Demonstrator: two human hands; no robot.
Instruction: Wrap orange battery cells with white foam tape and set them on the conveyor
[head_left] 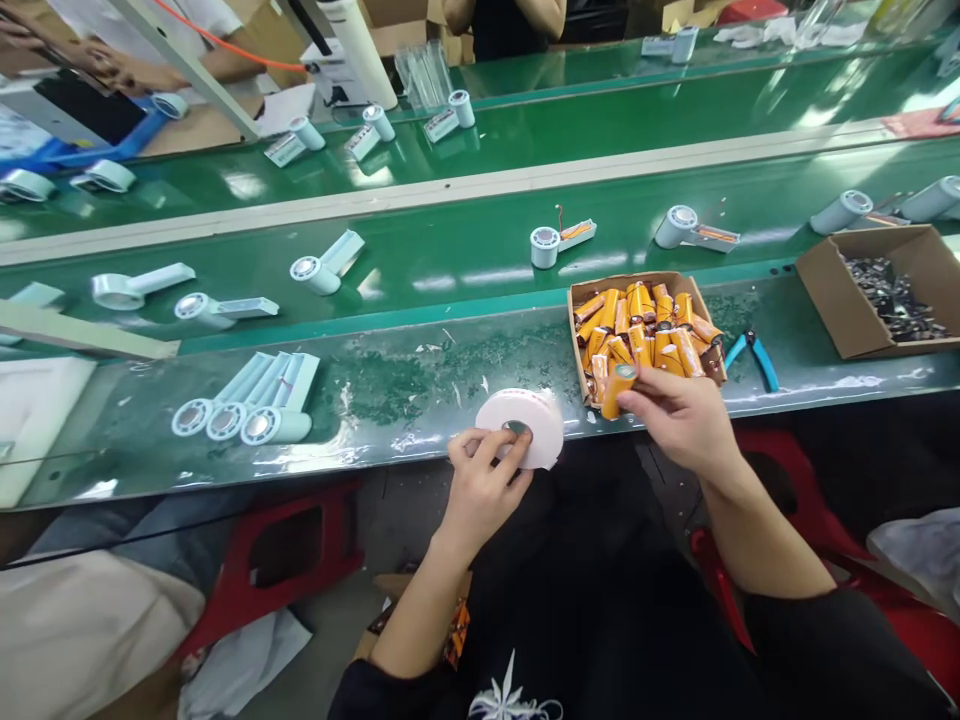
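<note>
My left hand (491, 475) grips a roll of white tape (536, 415) at the bench's front edge, its fingertips at the hole in the middle. Between the thumb and fingers of my right hand (679, 415) is an orange battery cell (617, 392), tilted, with its pale end facing up. Just behind it sits a cardboard box (574, 335) full of similar orange cells, some with thin dark wires. To the right of that box lie blue-handled pliers (763, 362).
Three light-blue fan bodies (277, 425) lie together at the left of the bench (390, 385). More fan bodies (545, 247) rest along the green conveyor (465, 255). A carton of small metal parts (844, 310) stands at the right. Red stools (262, 540) are below, and other people sit nearby.
</note>
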